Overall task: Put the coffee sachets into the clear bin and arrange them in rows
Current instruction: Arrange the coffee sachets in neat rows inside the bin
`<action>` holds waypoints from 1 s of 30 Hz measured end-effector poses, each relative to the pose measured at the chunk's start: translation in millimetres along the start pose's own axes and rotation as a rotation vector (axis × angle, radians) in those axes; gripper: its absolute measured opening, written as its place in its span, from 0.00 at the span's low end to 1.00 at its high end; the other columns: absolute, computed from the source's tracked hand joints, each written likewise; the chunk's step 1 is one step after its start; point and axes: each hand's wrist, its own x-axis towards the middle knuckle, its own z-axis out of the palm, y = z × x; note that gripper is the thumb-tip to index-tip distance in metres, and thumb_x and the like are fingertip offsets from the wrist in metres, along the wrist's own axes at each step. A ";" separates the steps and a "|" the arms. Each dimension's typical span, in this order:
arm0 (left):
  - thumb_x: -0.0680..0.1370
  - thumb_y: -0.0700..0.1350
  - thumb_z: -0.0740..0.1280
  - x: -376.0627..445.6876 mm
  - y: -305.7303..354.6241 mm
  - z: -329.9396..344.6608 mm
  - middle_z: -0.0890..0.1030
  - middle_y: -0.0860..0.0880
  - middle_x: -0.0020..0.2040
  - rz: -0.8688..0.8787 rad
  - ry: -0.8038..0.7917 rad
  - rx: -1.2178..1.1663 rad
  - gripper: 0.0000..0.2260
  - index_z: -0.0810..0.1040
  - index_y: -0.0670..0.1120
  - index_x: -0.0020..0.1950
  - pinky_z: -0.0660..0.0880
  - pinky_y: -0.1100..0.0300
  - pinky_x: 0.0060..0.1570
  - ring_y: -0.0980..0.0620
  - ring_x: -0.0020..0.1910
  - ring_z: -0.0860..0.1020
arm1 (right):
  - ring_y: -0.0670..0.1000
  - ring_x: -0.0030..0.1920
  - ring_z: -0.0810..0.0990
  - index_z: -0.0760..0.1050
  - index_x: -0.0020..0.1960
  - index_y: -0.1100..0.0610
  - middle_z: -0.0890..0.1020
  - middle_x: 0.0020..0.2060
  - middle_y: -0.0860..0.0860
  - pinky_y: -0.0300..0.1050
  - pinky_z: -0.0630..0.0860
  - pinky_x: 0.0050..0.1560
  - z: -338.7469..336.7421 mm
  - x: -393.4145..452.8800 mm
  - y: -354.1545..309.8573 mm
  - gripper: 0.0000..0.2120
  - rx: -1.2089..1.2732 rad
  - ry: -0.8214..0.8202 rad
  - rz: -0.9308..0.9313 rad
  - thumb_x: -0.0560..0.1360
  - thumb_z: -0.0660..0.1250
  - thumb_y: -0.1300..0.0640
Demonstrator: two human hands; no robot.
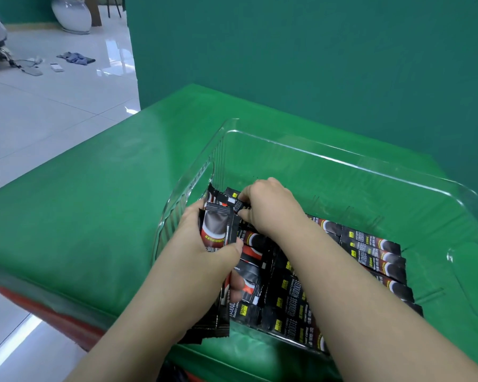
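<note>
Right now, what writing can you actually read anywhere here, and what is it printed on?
"COFFEE": small white letters along the black coffee sachets lying in the clear bin; the word before it is partly cut off.
Large white characters along the same sachets: too blurred to read.
Yellow label squares on the sachets: too small to read.
Sachets held in the left hand and pinched by the right hand: print unreadable.

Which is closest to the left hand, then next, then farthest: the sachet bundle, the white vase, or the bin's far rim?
1. Sachet bundle: held in the left hand.
2. Bin's far rim: beyond, to the right.
3. White vase: on the floor, far top left.
</note>
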 end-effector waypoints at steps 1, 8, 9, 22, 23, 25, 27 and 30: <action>0.77 0.32 0.65 0.1 0.1 -0.4 0.76 0.50 0.27 -0.003 -0.003 0.004 0.14 0.70 0.49 0.57 0.78 0.52 0.27 0.48 0.24 0.75 | 0.57 0.56 0.70 0.78 0.57 0.58 0.80 0.52 0.55 0.48 0.70 0.52 0.1 -0.2 0.2 0.14 -0.002 0.003 -0.005 0.74 0.67 0.54; 0.77 0.32 0.65 -0.4 1.1 -0.5 0.76 0.51 0.26 -0.027 0.003 0.002 0.15 0.69 0.49 0.57 0.77 0.54 0.25 0.48 0.24 0.75 | 0.57 0.56 0.71 0.79 0.55 0.57 0.80 0.51 0.55 0.48 0.70 0.51 2.0 -2.0 0.6 0.11 0.003 0.041 -0.048 0.74 0.67 0.57; 0.77 0.32 0.65 -0.6 1.5 -0.6 0.76 0.51 0.26 -0.028 0.003 0.004 0.15 0.69 0.49 0.58 0.77 0.54 0.25 0.48 0.24 0.75 | 0.57 0.56 0.71 0.79 0.56 0.57 0.80 0.51 0.55 0.48 0.70 0.52 1.7 -1.5 0.4 0.11 0.010 0.038 -0.052 0.74 0.67 0.57; 0.77 0.34 0.66 -0.3 1.3 -0.6 0.79 0.51 0.29 -0.025 0.011 0.012 0.15 0.70 0.52 0.56 0.79 0.53 0.28 0.47 0.26 0.77 | 0.38 0.33 0.76 0.81 0.44 0.52 0.82 0.33 0.43 0.30 0.72 0.38 -45.9 -52.9 -4.8 0.02 1.074 -0.149 0.021 0.73 0.70 0.57; 0.77 0.34 0.66 -0.4 1.7 -0.3 0.79 0.52 0.29 -0.025 0.012 0.010 0.15 0.71 0.52 0.56 0.79 0.53 0.27 0.48 0.26 0.77 | 0.39 0.32 0.75 0.81 0.43 0.52 0.81 0.33 0.43 0.30 0.70 0.36 -44.2 -53.9 -6.1 0.02 1.112 -0.142 0.030 0.72 0.71 0.58; 0.77 0.34 0.66 -0.3 1.8 -0.2 0.78 0.53 0.30 -0.023 0.014 0.013 0.15 0.71 0.51 0.57 0.78 0.54 0.27 0.48 0.26 0.77 | 0.43 0.33 0.74 0.80 0.40 0.53 0.80 0.33 0.46 0.35 0.70 0.38 -41.2 -54.8 -8.8 0.03 1.155 -0.113 0.035 0.71 0.72 0.59; 0.77 0.34 0.66 -0.6 1.3 -0.4 0.77 0.52 0.28 -0.019 0.014 0.012 0.15 0.71 0.50 0.57 0.77 0.56 0.26 0.48 0.25 0.77 | 0.43 0.32 0.73 0.78 0.36 0.53 0.78 0.31 0.46 0.35 0.69 0.36 -39.0 -54.0 -8.6 0.06 1.143 -0.055 0.041 0.70 0.73 0.58; 0.77 0.33 0.65 -2.0 2.1 -0.5 0.77 0.50 0.26 -0.013 0.004 0.010 0.11 0.71 0.47 0.54 0.74 0.60 0.24 0.50 0.23 0.76 | 0.40 0.25 0.69 0.77 0.34 0.53 0.75 0.28 0.46 0.32 0.66 0.29 -39.2 -51.1 -0.3 0.08 1.217 0.130 0.154 0.71 0.71 0.60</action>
